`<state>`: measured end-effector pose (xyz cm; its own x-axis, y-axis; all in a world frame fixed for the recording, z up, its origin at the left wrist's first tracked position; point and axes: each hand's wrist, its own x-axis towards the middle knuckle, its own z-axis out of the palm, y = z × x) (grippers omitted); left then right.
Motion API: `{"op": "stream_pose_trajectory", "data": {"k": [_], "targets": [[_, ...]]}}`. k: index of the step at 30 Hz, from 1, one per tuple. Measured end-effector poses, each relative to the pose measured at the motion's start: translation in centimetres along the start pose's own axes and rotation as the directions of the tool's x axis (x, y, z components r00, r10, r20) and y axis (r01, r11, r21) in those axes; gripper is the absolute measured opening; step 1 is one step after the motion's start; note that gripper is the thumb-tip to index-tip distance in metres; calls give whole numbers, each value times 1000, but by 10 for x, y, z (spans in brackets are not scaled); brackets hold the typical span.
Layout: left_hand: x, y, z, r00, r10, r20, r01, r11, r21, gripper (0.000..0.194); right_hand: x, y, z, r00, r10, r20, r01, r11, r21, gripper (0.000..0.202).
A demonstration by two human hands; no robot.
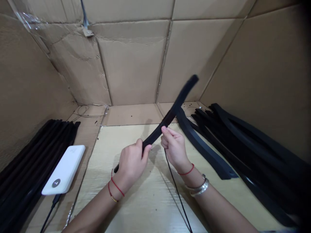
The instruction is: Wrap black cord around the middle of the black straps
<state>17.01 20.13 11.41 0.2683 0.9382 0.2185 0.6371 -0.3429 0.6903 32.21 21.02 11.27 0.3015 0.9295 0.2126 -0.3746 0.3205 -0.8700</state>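
Two bare forearms (89, 212) reach in from the bottom edge of the frame, nearest the camera (red threads at both wrists, a silver bangle on the right arm as well). Around everything stand the folded walls of a cardboard enclosure (133, 64); inside it are dark strips, a white power bank and the pale tabletop (104, 142).

At the centre of the frame, raised above that surface, is a curved black strip (155, 134). Its long axis runs from lower left to upper right, bending gently, the free end pointing to the upper right. The left hand (132, 158) is wrapped around its lower part, hiding some of it. The right hand (173, 142) is curled closed at its lower edge, a thin black cord (175, 184) trailing below; whether the fingers pinch strip or cord, I cannot tell.

The white power bank (66, 168) lies at lower left beside a left bundle (43, 152) of dark strips. At right lie a single strip (201, 142) and a heaped right bundle (255, 158).
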Motion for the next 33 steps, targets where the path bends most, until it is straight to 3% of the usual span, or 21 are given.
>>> {"op": "stream_pose_trajectory", "data": {"k": [3,6,7,9,11,13,15,16,18,20,23,24,25,26,27,29,31,33], "targets": [[2,-3,-3,959,4,282,88,946,-312,48,0,-4,-1,986,99,135,-103,994,27,33],[6,-5,-8,830,18,557,314,810,-496,51,0,-4,-2,963,173,208,-190,980,66,34],[7,-6,-9,805,21,594,350,791,-502,49,1,-3,-3,961,182,208,-200,977,73,34],[8,-5,-7,795,11,606,364,790,-493,46,1,0,-3,968,185,169,-200,977,75,33],[6,-4,-4,871,-51,488,294,850,-437,39,1,2,-3,982,167,94,-174,982,75,33],[4,-4,1,975,-99,199,149,956,-254,28,2,4,-2,991,132,18,-133,988,77,37],[3,-4,2,997,-52,-50,49,997,-51,20,2,5,-2,994,107,-13,-106,992,71,44],[3,-5,2,997,-40,-71,37,999,-34,21,2,5,-2,995,102,-6,-102,993,60,46],[5,-7,-1,996,-61,65,71,984,-163,33,2,3,-2,991,118,60,-120,992,31,45],[7,-9,-6,951,-81,298,201,896,-396,44,1,-1,-3,976,151,156,-154,988,9,37],[8,-7,-12,769,35,638,483,621,-617,47,-1,-7,-2,962,160,222,-164,986,-2,33],[7,-6,-13,721,83,688,538,558,-632,46,-2,-8,-2,966,147,212,-150,989,-4,34],[7,-5,-13,713,88,696,541,563,-625,44,-3,-8,-1,973,131,192,-132,991,-8,35],[6,-3,-12,749,48,661,494,624,-605,42,-3,-8,-1,980,114,166,-113,994,-14,35],[5,-2,-10,824,-20,566,400,728,-557,39,-3,-8,0,986,97,138,-95,995,-22,35],[4,0,-6,965,-101,244,175,936,-305,27,-2,-5,0,994,64,85,-60,997,-38,33],[4,-1,-3,999,-51,18,51,998,-47,16,0,-3,-1,997,48,65,-46,998,-38,31],[5,-4,-3,999,-3,43,3,1000,0,18,1,-3,-3,994,68,91,-67,998,-16,29]]}}
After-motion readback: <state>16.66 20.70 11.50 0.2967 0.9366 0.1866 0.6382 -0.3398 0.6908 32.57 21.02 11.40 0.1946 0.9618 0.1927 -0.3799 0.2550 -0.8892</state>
